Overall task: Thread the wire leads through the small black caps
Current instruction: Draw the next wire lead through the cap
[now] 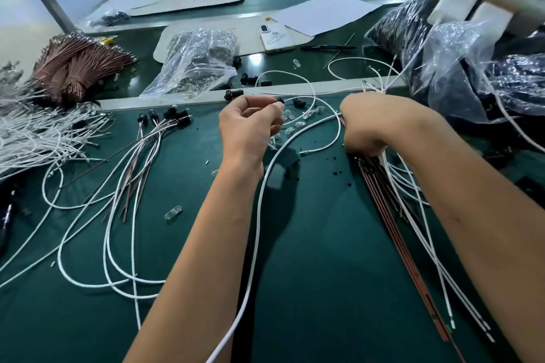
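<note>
My left hand (250, 127) pinches a small black cap (279, 101) at its fingertips, above the green mat. A long white wire (259, 215) loops from near that cap down between my forearms. My right hand (365, 127) grips a bundle of white and brown wire leads (398, 203) that fans out toward the lower right. Loose black caps (298, 102) and small clear bulbs (290, 121) lie between the two hands. Wires with black caps on their ends (174, 115) lie in a bunch to the left.
A heap of white leads (35, 138) and brown wire bundles (76, 68) fill the left side. A clear bag of parts (194, 62), a phone (275, 37) and paper (321, 13) sit behind. Plastic bags of black parts (442, 47) crowd the right.
</note>
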A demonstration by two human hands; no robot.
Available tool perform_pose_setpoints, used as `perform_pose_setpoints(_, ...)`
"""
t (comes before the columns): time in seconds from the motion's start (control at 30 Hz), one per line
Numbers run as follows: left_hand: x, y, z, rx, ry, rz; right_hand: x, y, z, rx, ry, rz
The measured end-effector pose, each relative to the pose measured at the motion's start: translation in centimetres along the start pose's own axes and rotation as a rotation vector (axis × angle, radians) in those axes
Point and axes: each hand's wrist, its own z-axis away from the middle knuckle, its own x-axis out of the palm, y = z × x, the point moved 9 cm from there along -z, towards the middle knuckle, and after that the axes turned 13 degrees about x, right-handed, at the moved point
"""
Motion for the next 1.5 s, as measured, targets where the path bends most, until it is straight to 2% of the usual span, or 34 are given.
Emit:
perform_pose_setpoints(0.1,0.5,0.1,0.1,0.007,-0.041,0.001,0.0,0.1,0.2,-0.037,-0.006,-0.09)
perform_pose_setpoints(0.17,0.7,0.1,0.2,0.006,-0.06,0.002,-0.5,0.7,-0.2,-0.05,-0.008,-0.241)
perform_pose_setpoints(0.27,2.1,-0.1,0.7,-0.022,-0.159,0.014,-2.0,1.9,-0.8,-0.038,0.031,-0.735)
perform_pose_setpoints(0.33,3.5,-0.3,1.3,-0.051,-0.267,0.048,-2.4,1.7,-0.6,-0.082,-0.034,-1.109)
perform_pose_setpoints(0.37,4.1,-0.3,1.7,-0.062,-0.307,0.058,-2.4,1.5,-0.6,-0.108,-0.072,-1.203)
perform_pose_setpoints(0.43,4.4,-0.3,2.0,-0.059,-0.327,0.064,-1.8,1.2,-0.6,-0.123,-0.09,-1.15)
perform_pose_setpoints(0.53,4.0,0.0,1.7,-0.015,-0.282,0.014,-0.8,2.1,-1.2,-0.056,0.012,-0.806)
perform_pose_setpoints(0.6,3.7,0.0,1.5,-0.005,-0.255,-0.01,-0.6,2.4,-1.5,-0.051,0.034,-0.719)
perform_pose_setpoints(0.73,3.2,-0.1,1.4,-0.012,-0.196,-0.019,-0.8,1.7,-1.2,-0.151,-0.067,-0.978)
perform_pose_setpoints(0.8,2.9,-0.1,1.3,-0.01,-0.174,-0.02,-0.9,1.8,-1.3,-0.147,-0.083,-0.989)
perform_pose_setpoints(0.83,2.7,-0.1,1.2,-0.007,-0.163,-0.021,-1.0,2.2,-1.5,-0.112,-0.054,-0.879)
perform_pose_setpoints(0.9,2.4,0.0,0.9,0.002,-0.141,-0.018,-0.8,2.9,-1.6,-0.04,-0.031,-0.508)
perform_pose_setpoints(0.97,2.1,-0.1,0.8,0.009,-0.127,-0.019,0.1,3.1,-1.0,0.013,-0.094,-0.21)
perform_pose_setpoints(1.07,2.0,-0.2,0.7,0.011,-0.122,-0.025,0.4,2.4,-0.5,0.042,-0.079,-0.078)
perform_pose_setpoints(1.23,2.1,-0.3,0.8,0.019,-0.128,-0.033,-0.1,1.1,0.3,0.051,0.045,-0.032)
perform_pose_setpoints(1.37,2.1,-0.2,0.8,0.01,-0.127,-0.027,-0.2,2.1,-0.1,0.076,0.061,-0.149)
perform_pose_setpoints(1.43,2.1,-0.1,0.8,0.013,-0.135,-0.02,-1.0,3.0,-0.5,0.076,0.054,-0.26)
perform_pose_setpoints(1.5,2.6,-0.2,0.8,0.002,-0.174,0.015,-2.2,4.3,-1.0,0.087,0.063,-0.51)
